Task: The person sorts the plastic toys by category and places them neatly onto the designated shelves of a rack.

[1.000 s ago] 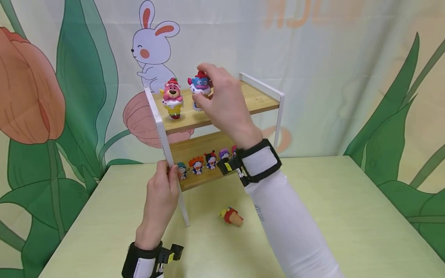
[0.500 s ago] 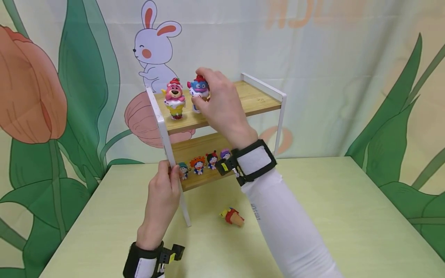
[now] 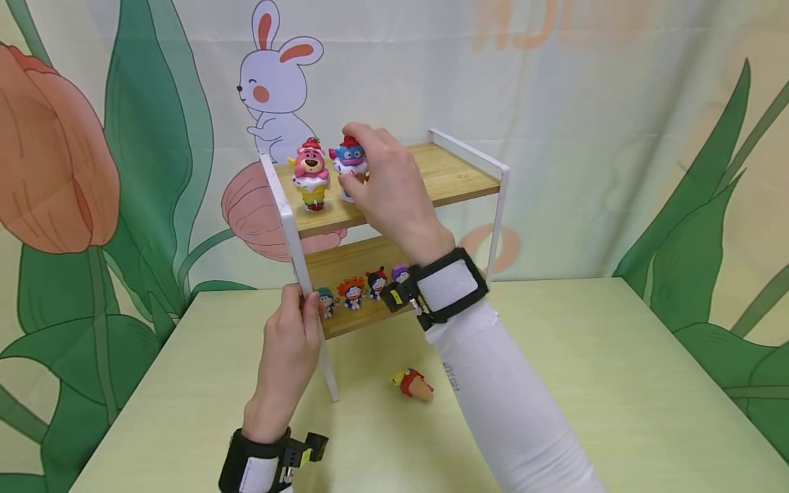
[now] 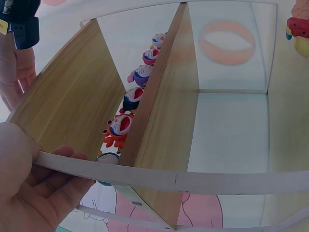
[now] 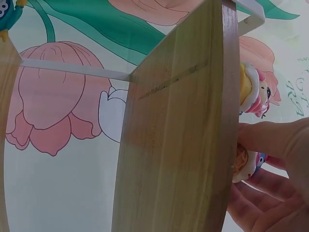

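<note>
Figurine (image 3: 349, 159) held upright at the top board (image 3: 453, 174), right hand (image 3: 399, 188) around it

The relation that counts is a sideways one: this figurine, blue-faced under red headgear, is just to the right of the pink bear (image 3: 311, 174), with a narrow gap between them. Its long axis runs up and down, matching the bear's, and both are towards the left end of the top board. The thumb covers part of its base, so I cannot tell whether it bears fully on the wood.

The right hand is the nearer one, reaching in from the near right. Its spread is narrow, closed about the figurine: thumb low at the front, index finger over the top.

The left hand (image 3: 290, 349) is lower, nearer and further left, fingers and thumb wrapped about the white upright (image 3: 297, 253). Just beside it is the green-capped figure (image 3: 327, 301), at the left end of a row on the lower board (image 3: 351, 257).

On the desk (image 3: 616, 376), a red-and-yellow figure (image 3: 413, 383) lies on its side, well apart from both hands, head pointing far left, cone pointing near right.
</note>
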Motion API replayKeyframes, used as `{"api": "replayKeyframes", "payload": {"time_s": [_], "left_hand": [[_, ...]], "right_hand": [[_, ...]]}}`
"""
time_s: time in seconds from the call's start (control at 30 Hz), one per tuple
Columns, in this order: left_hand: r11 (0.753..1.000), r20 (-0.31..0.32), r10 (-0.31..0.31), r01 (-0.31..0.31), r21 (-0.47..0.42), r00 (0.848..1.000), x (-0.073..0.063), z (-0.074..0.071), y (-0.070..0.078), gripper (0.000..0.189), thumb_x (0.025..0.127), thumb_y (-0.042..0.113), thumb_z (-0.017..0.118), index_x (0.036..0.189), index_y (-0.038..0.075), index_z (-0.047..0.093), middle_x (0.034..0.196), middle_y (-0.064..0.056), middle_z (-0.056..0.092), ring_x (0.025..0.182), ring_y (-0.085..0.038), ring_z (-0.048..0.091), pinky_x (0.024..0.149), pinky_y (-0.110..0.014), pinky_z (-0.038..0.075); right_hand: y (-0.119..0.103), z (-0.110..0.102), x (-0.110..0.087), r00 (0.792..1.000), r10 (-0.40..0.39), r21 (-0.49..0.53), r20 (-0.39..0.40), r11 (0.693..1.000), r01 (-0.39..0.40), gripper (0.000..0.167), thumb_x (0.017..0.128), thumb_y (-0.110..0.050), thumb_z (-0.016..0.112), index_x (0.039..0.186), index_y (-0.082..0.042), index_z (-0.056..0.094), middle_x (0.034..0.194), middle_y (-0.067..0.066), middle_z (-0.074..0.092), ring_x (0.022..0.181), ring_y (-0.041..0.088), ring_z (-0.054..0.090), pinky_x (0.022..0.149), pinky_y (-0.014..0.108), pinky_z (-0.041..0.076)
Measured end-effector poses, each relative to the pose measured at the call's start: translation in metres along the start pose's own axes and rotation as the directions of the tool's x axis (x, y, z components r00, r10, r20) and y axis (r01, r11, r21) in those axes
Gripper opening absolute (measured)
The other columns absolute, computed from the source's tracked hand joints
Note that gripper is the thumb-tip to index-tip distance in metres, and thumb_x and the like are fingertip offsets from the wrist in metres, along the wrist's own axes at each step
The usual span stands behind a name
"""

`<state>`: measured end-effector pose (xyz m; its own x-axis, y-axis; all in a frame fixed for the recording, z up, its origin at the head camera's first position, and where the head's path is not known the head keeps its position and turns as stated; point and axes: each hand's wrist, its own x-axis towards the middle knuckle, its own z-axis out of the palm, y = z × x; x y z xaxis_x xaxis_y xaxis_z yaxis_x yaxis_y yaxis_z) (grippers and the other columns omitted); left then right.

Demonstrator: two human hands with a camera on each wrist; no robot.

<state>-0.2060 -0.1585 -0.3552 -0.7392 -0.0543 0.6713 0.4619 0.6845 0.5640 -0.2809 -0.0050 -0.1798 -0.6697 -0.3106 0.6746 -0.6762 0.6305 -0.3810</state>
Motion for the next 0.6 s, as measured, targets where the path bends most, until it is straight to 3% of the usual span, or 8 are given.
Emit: {"api": "replayKeyframes", "payload": {"time_s": [0.23,0.6], "left_hand": [[1.0,0.002,0.0,0.0,0.003,1.0,0.0001,-0.0004,-0.0001,0.014,0.1,0.003,0.053,0.111,-0.003,0.046,0.084,-0.012,0.059,0.063,-0.019,0.053,0.053,-0.024,0.05],[1.0,-0.005,0.008,-0.008,0.0,1.0,0.0001,-0.0003,-0.0006,0.014,0.1,0.003,0.053,0.111,-0.004,0.046,0.084,-0.013,0.059,0.063,-0.02,0.053,0.054,-0.027,0.052]], "right_hand": [[-0.0007,0.0017,-0.0001,1.0,0.004,-0.004,-0.002,1.0,-0.004,0.052,0.09,-0.011,0.072,0.137,-0.007,0.051,0.124,0.011,0.059,0.106,0.018,0.058,0.088,0.02,0.047],[-0.0031,0.0022,-0.0001,1.0,0.02,0.005,0.002,1.0,-0.02,0.054,0.09,-0.011,0.071,0.14,-0.008,0.049,0.122,0.011,0.059,0.098,0.018,0.057,0.083,0.022,0.046]]}}
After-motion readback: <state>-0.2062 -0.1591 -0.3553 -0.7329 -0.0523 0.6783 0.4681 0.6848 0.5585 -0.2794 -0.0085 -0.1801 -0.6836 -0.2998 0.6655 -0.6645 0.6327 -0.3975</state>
